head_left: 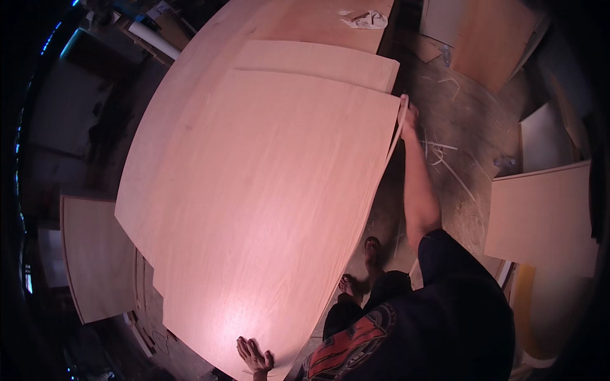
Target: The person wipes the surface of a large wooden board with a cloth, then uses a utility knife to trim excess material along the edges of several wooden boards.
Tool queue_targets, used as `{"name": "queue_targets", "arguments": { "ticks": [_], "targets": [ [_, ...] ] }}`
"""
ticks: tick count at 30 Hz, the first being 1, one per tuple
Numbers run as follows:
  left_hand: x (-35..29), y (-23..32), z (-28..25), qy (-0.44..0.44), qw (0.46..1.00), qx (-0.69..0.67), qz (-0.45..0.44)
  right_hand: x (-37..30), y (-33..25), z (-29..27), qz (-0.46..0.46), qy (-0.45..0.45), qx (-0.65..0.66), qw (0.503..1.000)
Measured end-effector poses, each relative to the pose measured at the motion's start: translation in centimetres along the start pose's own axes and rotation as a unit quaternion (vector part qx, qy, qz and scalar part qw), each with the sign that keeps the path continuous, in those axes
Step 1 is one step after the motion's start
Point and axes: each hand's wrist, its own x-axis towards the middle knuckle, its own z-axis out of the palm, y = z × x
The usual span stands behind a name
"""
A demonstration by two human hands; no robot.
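A large pale wood-grain panel [267, 165] lies flat in front of me, on top of other sheets. My left hand [255, 357] rests on its near end, palm down with the fingers spread. At the panel's far right corner, my right hand [408, 119] is closed around a thin pale edging strip [398, 136]. The strip bows away from the panel's right edge and runs down along it. Something small and dark shows at the fingertips of that hand, too small to name. My right arm is stretched far forward.
Beyond lies another pale panel [318, 57], with a crumpled white cloth [370, 20] farther off. Thin strip offcuts [438, 149] litter the floor at right. Boards lean at far right [495, 38], and pale box-like panels stand at right [540, 209] and left [98, 257].
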Motion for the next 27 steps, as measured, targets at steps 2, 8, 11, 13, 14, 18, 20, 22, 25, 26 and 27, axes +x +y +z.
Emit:
{"name": "queue_targets", "arguments": {
  "ticks": [2,8,11,13,14,18,20,22,25,26,27],
  "targets": [
    [0.3,0.8,0.2,-0.012,1.0,0.021,-0.014,5.2,4.4,-2.4,0.001,0.006,0.008,1.0],
    [-1.1,10.2,2.7,0.207,0.76,-0.057,-0.613,7.1,14.8,-19.1,-0.088,-0.243,-0.615,0.745],
    [-2.2,16.8,7.2,0.27,0.518,-0.022,-0.811,8.6,14.2,-26.4,0.044,-0.291,-0.571,0.766],
    [-3.5,19.4,11.0,0.375,0.288,-0.508,-0.72,9.4,13.1,-26.7,0.199,-0.266,-0.419,0.845],
    [-0.9,21.7,10.3,0.362,0.216,-0.54,-0.729,9.3,12.2,-25.3,0.248,-0.251,-0.337,0.873],
    [5.7,21.7,4.7,0.412,0.105,-0.67,-0.608,1.9,6.2,-14.0,0.259,-0.222,0.068,0.938],
    [5.0,21.0,5.0,0.449,0.058,-0.679,-0.578,0.8,3.2,-8.6,0.229,-0.236,0.099,0.939],
    [3.7,20.6,7.5,0.393,0.118,-0.693,-0.593,0.5,2.9,-5.4,0.168,-0.298,0.074,0.937],
    [4.7,20.7,8.1,0.37,0.123,-0.723,-0.57,6.6,4.1,-4.9,0.178,-0.217,0.005,0.96],
    [6.7,21.1,7.1,0.358,0.147,-0.76,-0.522,10.8,3.8,-6.6,0.144,-0.258,0.027,0.955],
    [5.8,21.1,6.1,0.362,0.155,-0.751,-0.53,7.9,4.1,-5.8,0.158,-0.261,0.025,0.952]
  ]
}}
